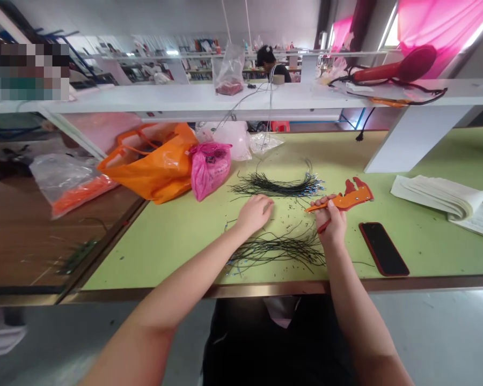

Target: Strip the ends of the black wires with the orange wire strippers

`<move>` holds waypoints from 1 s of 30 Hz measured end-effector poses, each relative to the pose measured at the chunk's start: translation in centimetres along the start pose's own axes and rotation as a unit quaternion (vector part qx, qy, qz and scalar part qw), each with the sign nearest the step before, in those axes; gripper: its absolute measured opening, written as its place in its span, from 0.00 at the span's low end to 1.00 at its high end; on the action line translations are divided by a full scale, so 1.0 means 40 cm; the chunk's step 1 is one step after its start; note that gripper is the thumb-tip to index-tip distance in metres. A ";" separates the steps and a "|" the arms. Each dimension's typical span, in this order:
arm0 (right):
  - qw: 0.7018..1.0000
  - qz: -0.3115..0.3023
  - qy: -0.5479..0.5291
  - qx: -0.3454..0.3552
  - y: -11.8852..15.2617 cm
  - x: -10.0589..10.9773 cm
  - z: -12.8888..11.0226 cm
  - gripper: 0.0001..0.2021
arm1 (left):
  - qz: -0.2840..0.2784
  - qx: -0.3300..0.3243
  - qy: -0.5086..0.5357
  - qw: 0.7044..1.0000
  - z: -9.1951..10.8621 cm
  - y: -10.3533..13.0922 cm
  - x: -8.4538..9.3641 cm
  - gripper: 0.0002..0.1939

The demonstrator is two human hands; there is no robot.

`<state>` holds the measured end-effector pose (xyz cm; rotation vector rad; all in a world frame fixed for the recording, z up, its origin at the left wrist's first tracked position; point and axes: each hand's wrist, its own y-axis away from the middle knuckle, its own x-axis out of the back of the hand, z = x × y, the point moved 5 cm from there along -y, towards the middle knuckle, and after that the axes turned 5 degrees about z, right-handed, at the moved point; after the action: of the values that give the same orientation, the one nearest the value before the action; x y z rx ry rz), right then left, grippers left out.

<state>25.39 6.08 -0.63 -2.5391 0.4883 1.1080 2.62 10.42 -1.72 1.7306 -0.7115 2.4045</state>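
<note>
In my right hand (333,222) is an orange and red wire stripper (350,197), its jaws pointing up and to the right. My left hand (256,213) rests low over the table with curled fingers, just in front of a bundle of black wires (282,186). Whatever its fingertips may pinch is too small to make out. Blue-tipped ends of that bundle lie on its right side, close to the stripper's handles. Nearer to me, a second, looser spread of black wires (279,251) lies partly under my left forearm.
A phone (384,249) and folded papers (438,195) lie at the right. Orange (161,166) and pink bags (210,169) stand at the back left. A white shelf (177,99) crosses above, carrying a red heat tool (398,69). Another person (271,61) sits beyond.
</note>
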 end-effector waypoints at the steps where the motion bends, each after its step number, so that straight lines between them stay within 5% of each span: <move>1: 1.000 -0.002 0.007 -0.002 0.001 0.000 0.005 0.11 | -0.006 0.000 -0.005 1.000 -0.003 -0.047 -0.019 0.19; 6: 0.999 0.025 0.014 0.022 -0.003 0.011 0.010 0.12 | -0.037 -0.043 -0.030 0.998 0.030 -0.222 -0.137 0.17; 12: 0.999 0.048 0.009 0.008 -0.010 0.024 0.022 0.11 | -0.080 -0.141 -0.069 0.984 0.073 -0.299 -0.207 0.16; 20: 0.998 0.063 -0.002 0.006 -0.008 0.031 0.024 0.10 | -0.112 -0.199 -0.096 0.969 0.044 -0.300 -0.204 0.12; 30: 0.995 0.095 -0.009 0.003 -0.026 0.052 0.029 0.10 | -0.093 -0.126 -0.124 0.980 0.041 -0.348 -0.150 0.15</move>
<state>26.42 7.13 -2.78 -2.5166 0.7402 1.1923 10.88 23.20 -2.46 1.9105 -0.8028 1.9060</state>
